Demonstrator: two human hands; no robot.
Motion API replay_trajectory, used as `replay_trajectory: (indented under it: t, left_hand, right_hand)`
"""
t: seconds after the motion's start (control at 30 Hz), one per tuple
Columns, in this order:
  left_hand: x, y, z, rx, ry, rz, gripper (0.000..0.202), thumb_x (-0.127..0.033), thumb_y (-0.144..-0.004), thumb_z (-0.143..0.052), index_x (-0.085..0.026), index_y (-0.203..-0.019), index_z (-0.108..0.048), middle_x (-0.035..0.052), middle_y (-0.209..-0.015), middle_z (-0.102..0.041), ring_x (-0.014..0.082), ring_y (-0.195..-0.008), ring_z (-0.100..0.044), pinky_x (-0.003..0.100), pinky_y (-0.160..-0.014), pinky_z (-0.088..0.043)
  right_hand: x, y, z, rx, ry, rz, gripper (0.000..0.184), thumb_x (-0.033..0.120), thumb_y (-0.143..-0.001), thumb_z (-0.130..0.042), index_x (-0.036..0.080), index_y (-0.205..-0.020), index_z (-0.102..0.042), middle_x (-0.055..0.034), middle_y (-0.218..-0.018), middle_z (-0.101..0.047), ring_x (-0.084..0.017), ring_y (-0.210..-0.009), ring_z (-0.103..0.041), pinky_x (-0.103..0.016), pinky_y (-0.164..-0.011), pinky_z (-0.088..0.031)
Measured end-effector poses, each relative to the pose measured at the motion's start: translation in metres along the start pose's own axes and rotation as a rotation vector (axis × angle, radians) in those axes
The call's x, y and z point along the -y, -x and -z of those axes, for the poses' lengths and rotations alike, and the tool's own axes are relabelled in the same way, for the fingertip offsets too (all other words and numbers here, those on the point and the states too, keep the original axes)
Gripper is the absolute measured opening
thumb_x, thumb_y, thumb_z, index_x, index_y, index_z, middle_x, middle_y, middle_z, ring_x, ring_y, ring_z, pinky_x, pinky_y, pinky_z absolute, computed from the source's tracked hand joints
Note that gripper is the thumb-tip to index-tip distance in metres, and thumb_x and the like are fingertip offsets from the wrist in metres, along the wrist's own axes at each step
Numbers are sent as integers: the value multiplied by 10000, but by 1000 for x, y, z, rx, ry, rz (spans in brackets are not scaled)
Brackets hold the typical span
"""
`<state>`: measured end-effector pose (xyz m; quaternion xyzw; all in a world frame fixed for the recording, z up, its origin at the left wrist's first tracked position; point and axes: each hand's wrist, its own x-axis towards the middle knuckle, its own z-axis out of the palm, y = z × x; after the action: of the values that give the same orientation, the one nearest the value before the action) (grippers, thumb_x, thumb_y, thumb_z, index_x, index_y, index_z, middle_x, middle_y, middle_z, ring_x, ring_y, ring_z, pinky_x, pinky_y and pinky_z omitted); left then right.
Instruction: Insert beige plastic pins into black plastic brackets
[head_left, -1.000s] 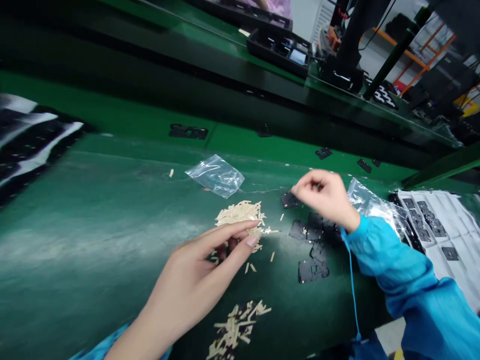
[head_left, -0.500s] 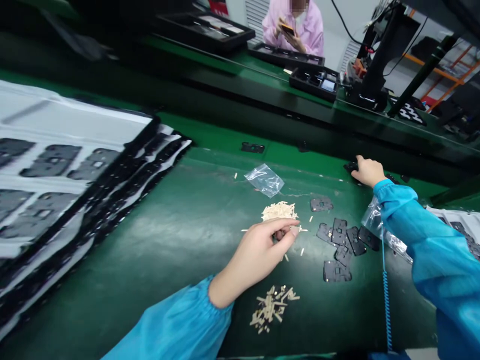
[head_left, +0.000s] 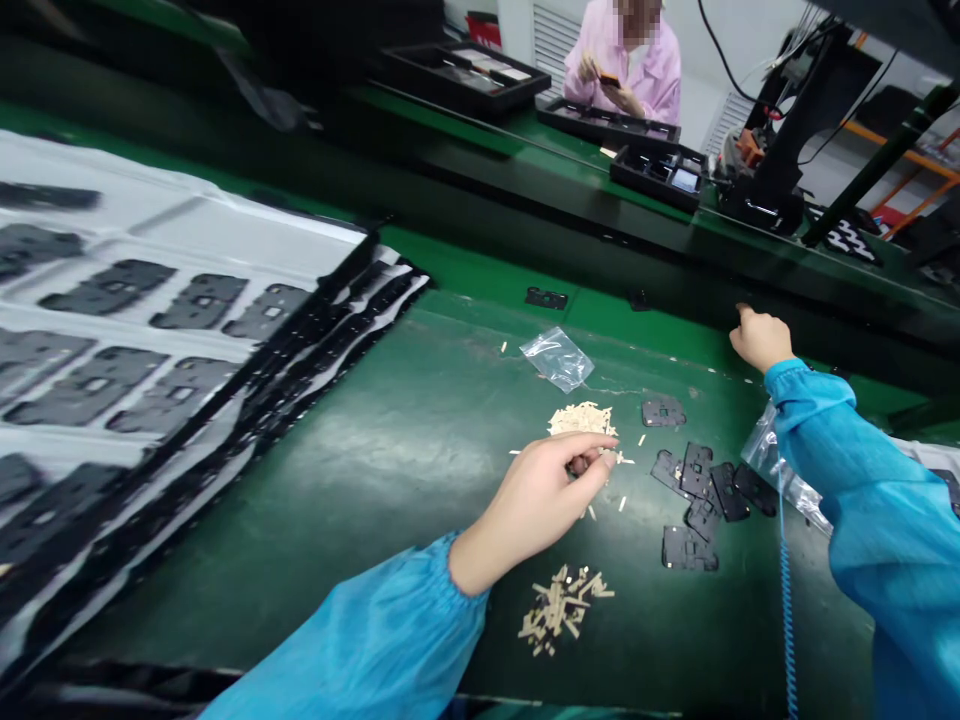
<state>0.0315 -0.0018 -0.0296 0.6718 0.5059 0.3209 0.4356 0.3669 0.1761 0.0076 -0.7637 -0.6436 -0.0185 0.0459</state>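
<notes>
Tan strips (head_left: 581,420) are heaped mid-tabletop, and the left hand (head_left: 536,505) is curled right over that pile, fingers (head_left: 596,468) bunched at its near edge, though what's pinched can't really be made out. A second heap of strips (head_left: 564,607) is sitting closer in. The right hand (head_left: 761,338) is held near the far edge of the green tabletop (head_left: 337,480), with black plates (head_left: 705,495) scattered nearby and a clear plastic bag (head_left: 556,358) lying past the pile.

Loose heap of beige strips (head_left: 581,420)
</notes>
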Motion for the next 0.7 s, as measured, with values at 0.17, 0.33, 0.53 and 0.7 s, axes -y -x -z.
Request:
replay_trajectory:
  t: [0.17,0.33,0.53,0.7]
  left_hand:
    - [-5,-1,3,-79,118,34,270,-336,-923,-631,-188,-1093,-780,51,-855,-751,181,-757,-668,280,-648,-516]
    - [-14,-1,5,40,383,125,380,-391,-886,-690,-173,-1194,-732,56,-909,-730,171,-773,-658,277,-658,-534]
    - [-11,1,6,190,514,158,351,-291,-842,-723,-149,-1163,-722,-46,-624,-588,115,-567,-529,254,-575,-472]
    - [-11,1,8,34,501,145,334,-281,-826,-742,-158,-1136,-754,-23,-636,-613,123,-570,-548,257,-561,-488]
  right_hand:
    - [24,50,27,-11,-314,43,597,196,-909,-481,95,-1497,-442,-171,-1060,-776,-293,-941,-744,-429,-859,-572]
    - [76,144,34,589,-1089,195,630,268,-789,-715,176,-1394,-567,-31,-775,-774,-177,-587,-667,-300,-551,-556]
    - [104,187,29,530,-1289,120,561,216,-771,-765,229,-1311,-612,-9,-811,-764,-148,-616,-667,-261,-529,-507]
    - [105,183,17,526,-1360,6,566,212,-703,-839,237,-1235,-647,26,-750,-720,-133,-570,-641,-249,-491,-491]
